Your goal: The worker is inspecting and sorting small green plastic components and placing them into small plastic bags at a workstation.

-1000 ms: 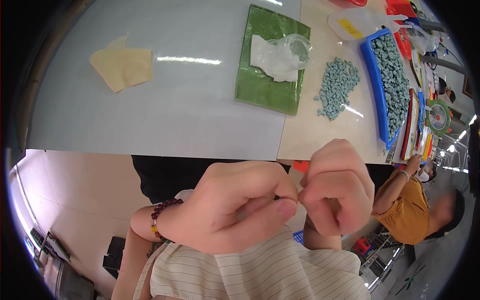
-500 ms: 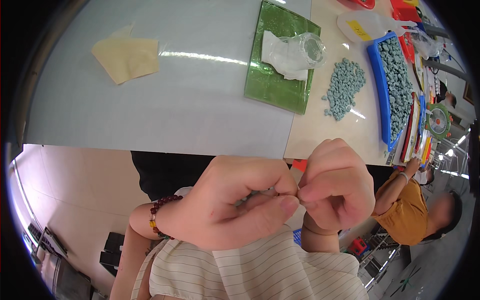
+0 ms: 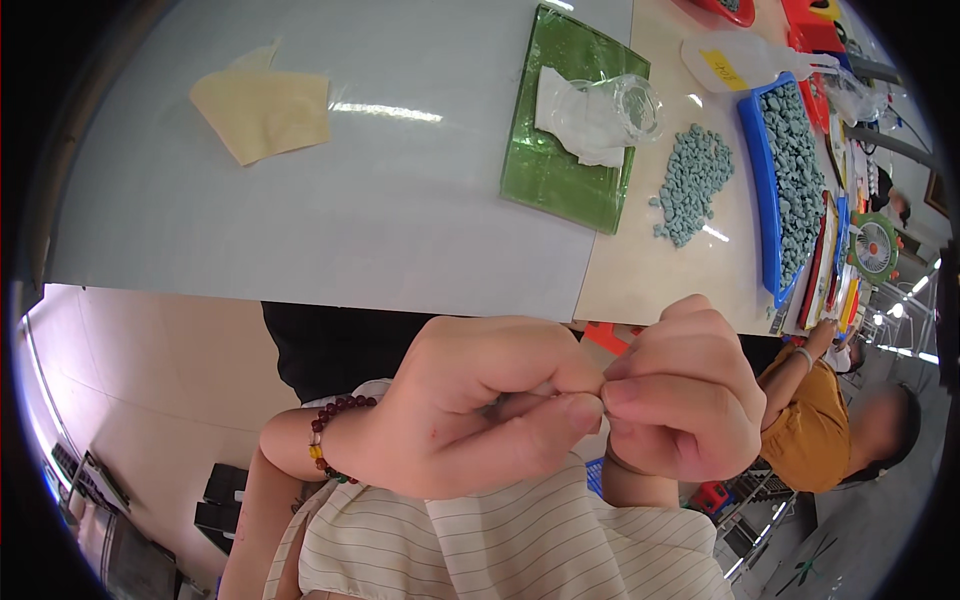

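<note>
In front of my body, just off the table's near edge, my left hand [image 3: 450,400] and my right hand [image 3: 690,390] meet at their fingertips. Both are closed in a pinch, thumb against forefinger. Whatever sits between the fingertips is too small or hidden to name. A beaded bracelet [image 3: 330,425] circles my left wrist. Beyond my right hand, a loose pile of small blue-green stones [image 3: 695,180] lies on the table. Left of the pile is a green slab [image 3: 545,180], carrying a white tissue [image 3: 580,120] and a clear, round plastic-looking container [image 3: 638,110].
A blue tray [image 3: 763,200] full of similar stones borders the pile on the right. Behind it lies a translucent squeeze bottle [image 3: 730,60]. A pale yellow sheet [image 3: 265,110] rests at the far left of the grey tabletop [image 3: 300,220]. Another person [image 3: 810,420] works at the right.
My right hand has turned and dropped slightly to the right, its fingertips still against my left's. My left hand keeps its pinch. The tabletop has shifted slightly in view.
</note>
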### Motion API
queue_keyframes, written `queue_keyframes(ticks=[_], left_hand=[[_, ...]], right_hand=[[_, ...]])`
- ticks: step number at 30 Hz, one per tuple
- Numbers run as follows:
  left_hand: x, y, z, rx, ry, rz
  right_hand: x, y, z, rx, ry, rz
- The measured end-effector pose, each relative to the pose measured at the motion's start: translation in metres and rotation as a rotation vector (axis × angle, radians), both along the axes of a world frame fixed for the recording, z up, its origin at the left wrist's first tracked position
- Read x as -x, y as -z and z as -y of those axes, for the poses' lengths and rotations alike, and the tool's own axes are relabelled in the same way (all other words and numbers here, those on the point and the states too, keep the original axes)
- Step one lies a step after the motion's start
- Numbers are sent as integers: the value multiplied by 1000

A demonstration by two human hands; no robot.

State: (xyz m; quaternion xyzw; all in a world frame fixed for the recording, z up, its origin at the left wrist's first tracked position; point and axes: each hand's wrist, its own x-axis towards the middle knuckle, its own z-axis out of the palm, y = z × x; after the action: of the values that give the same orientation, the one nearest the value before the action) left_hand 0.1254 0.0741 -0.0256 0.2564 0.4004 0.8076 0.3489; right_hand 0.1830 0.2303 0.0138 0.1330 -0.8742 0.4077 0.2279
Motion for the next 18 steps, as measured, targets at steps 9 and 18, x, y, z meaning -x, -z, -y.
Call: queue_keyframes(ticks=[9, 18], left_hand=[[4, -14, 2, 20, -22, 226], [-13, 2, 3, -205, -39, 209]], right_hand=[[30, -17, -20, -236, 127, -196], [71, -20, -36, -609, 148, -93]])
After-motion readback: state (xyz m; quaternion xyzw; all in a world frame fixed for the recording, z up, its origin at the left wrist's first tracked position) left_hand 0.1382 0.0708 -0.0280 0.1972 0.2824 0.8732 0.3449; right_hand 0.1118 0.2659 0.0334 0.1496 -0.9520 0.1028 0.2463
